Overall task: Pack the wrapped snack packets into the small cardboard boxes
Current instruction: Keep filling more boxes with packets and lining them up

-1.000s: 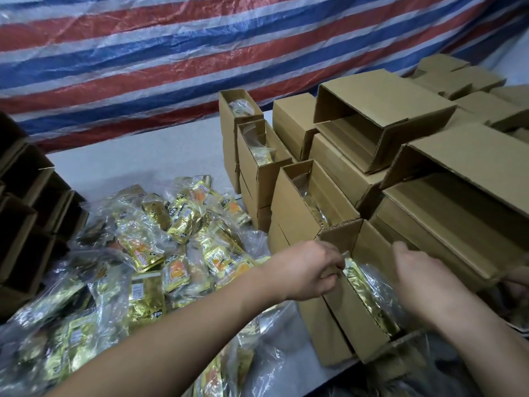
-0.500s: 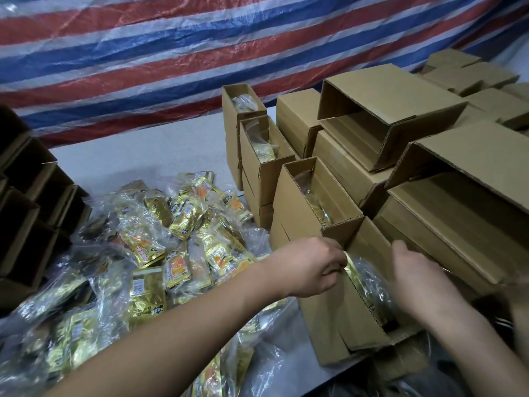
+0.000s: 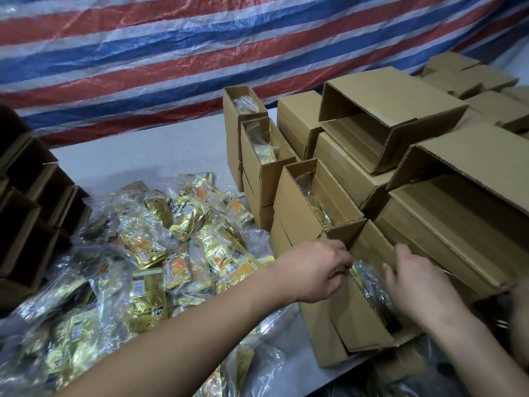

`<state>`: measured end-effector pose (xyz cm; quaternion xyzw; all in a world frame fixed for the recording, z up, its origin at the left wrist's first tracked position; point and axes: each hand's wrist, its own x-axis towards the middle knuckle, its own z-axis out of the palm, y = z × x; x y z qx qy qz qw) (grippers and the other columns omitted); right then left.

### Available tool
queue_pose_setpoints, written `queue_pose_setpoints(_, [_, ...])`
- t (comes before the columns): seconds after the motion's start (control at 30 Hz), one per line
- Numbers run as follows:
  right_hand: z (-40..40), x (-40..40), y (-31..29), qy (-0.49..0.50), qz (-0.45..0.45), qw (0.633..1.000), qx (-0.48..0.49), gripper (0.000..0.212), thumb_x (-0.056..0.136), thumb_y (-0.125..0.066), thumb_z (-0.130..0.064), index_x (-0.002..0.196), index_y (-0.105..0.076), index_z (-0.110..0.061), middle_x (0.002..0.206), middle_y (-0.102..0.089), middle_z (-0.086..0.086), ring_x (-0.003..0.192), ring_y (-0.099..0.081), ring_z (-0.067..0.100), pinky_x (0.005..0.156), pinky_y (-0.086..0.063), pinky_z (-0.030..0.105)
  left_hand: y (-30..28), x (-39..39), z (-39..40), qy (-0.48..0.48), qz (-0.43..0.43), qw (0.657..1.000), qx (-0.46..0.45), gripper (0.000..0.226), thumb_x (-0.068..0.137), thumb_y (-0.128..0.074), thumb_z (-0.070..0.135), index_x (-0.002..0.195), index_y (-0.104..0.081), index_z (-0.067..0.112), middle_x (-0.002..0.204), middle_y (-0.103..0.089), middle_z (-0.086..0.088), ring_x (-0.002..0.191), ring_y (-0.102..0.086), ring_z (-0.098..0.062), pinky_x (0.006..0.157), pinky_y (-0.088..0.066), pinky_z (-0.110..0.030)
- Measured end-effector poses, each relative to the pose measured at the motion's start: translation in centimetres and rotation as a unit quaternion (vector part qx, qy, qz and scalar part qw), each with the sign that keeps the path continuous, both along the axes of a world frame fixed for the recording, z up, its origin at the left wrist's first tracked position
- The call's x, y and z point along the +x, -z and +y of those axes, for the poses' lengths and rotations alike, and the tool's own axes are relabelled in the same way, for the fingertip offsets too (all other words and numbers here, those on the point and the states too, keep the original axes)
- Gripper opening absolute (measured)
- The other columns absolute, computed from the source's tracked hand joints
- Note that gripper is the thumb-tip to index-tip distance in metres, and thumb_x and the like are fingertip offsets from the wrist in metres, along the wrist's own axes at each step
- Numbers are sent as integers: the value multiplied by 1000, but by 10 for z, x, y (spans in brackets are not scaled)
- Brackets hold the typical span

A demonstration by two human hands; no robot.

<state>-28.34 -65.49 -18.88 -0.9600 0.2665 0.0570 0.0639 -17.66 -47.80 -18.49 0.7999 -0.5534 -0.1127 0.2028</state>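
Note:
The nearest small cardboard box (image 3: pixel 363 330) stands open at the table's front edge. A clear bag of gold snack packets (image 3: pixel 369 279) sits inside it. My left hand (image 3: pixel 317 270) curls over the rim of the box's left wall at its far corner. My right hand (image 3: pixel 415 285) reaches into the box from the right, fingers fairly straight, pressing on the bag. A large loose pile of gold packets in clear bags (image 3: pixel 171 253) lies to the left of the box.
Three more open small boxes (image 3: pixel 300 207) with bagged packets stand in a row behind. Larger open cartons (image 3: pixel 472 173) are stacked at the right. Dark empty boxes (image 3: pixel 25 224) line the left edge. A striped tarp (image 3: pixel 200 53) hangs behind the table (image 3: pixel 143 156).
My right hand has pushed lower into the nearest box and the bag sits deeper. My left hand stays at the box's rim.

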Motion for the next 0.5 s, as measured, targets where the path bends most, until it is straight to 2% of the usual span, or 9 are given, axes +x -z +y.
queue_pose_setpoints(0.13, [8,1,-14,-13,-24,1000,-3,21,99,-50,-35,108,-47,-16,87,-61,2,76,-63,20,65,-54,34,6,1,8,-6,15,999,-28,40,91,-58,10,131,-60,9,132,-56,-7,112,-59,-28,88,-51,-42])
queue_pose_setpoints(0.2, [11,2,-21,-23,-43,999,-11,30,98,-51,-35,118,-51,-13,99,-65,7,86,-65,25,73,-56,38,7,3,11,-14,18,999,-41,45,90,-59,9,134,-58,12,138,-53,-4,116,-58,-28,88,-51,-42])
queue_pose_setpoints(0.3, [12,5,-28,-33,-59,998,-14,36,98,-52,-38,126,-53,-15,107,-64,5,87,-63,20,71,-52,32,6,3,14,-24,20,997,-72,46,90,-60,8,135,-57,14,142,-50,-2,120,-56,-25,90,-51,-43])
queue_pose_setpoints(0.4, [14,12,-35,-53,-81,995,-30,38,95,-53,-41,124,-57,-16,106,-63,2,82,-54,13,62,-42,23,3,3,21,-48,20,992,-119,42,90,-59,8,132,-59,14,140,-52,-4,117,-58,-24,89,-52,-41])
queue_pose_setpoints(0.5, [25,26,-43,-77,-113,990,-46,35,94,-55,-41,116,-62,-14,102,-64,5,87,-62,22,61,-39,27,2,9,33,-89,33,983,-157,36,91,-57,7,127,-62,12,133,-55,-4,108,-59,-19,88,-52,-36])
